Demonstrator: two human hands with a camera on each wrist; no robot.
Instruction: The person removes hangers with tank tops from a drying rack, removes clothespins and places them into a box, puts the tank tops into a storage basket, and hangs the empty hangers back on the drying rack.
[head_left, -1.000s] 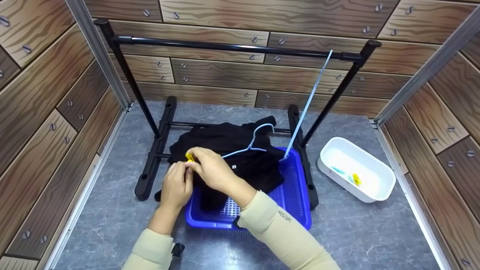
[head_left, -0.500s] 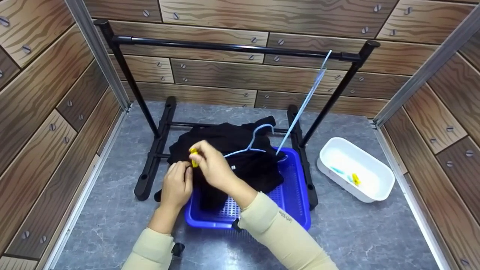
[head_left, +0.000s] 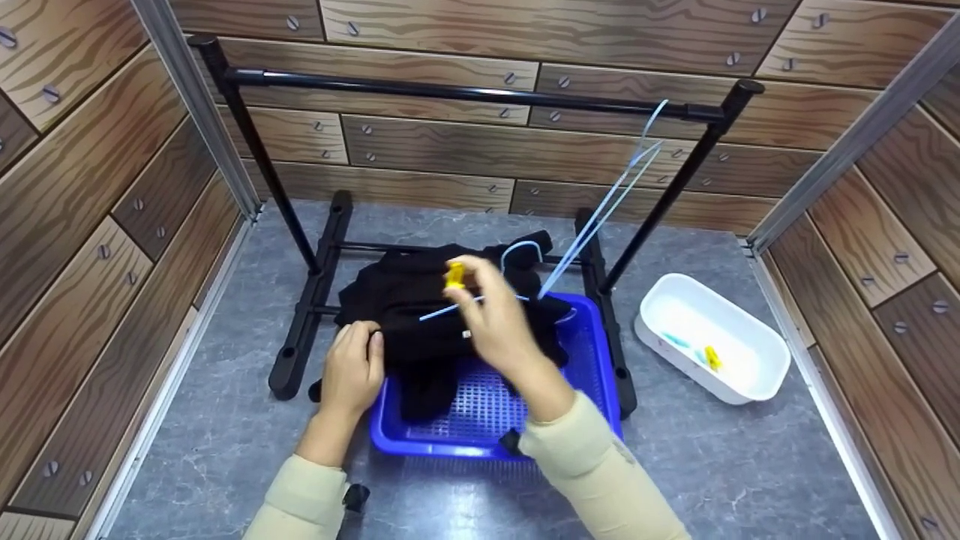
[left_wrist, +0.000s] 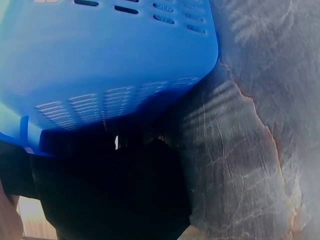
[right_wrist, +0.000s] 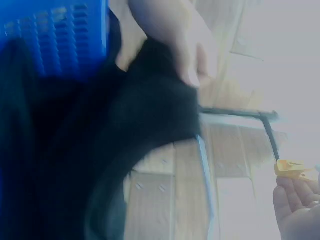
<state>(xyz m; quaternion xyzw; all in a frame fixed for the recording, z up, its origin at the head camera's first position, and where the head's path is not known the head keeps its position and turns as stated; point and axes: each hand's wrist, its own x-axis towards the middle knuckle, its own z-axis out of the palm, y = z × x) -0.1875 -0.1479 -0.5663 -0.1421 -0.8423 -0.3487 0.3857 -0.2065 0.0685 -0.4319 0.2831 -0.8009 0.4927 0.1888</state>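
Observation:
A black garment (head_left: 420, 330) spreads over the blue basket (head_left: 611, 397), with a light blue hanger (head_left: 504, 259) partly in it. At the garment's left edge my left hand (head_left: 354, 364) grips the cloth; the right wrist view shows that hand (right_wrist: 182, 40) with its thumb and fingers at the cloth. My right hand (head_left: 495, 315), raised over the garment's middle, pinches a yellow clothespin (head_left: 455, 275) between thumb and fingers. The same clothespin (right_wrist: 292, 169) shows in the right wrist view. Dark cloth (left_wrist: 115, 195) fills the lower left wrist view.
A black clothes rack (head_left: 450, 91) stands behind the basket. Another light blue hanger (head_left: 600, 214) hangs from the bar's right end. On the right, a white basin (head_left: 660, 300) holds a yellow clothespin (head_left: 712, 358) and light blue pieces (head_left: 677, 341). Wood-patterned walls enclose the floor.
My right hand has drawn the yellow clothespin away from my left hand, to the right and up. My left hand stays at the cloth. The hanger on the bar has turned.

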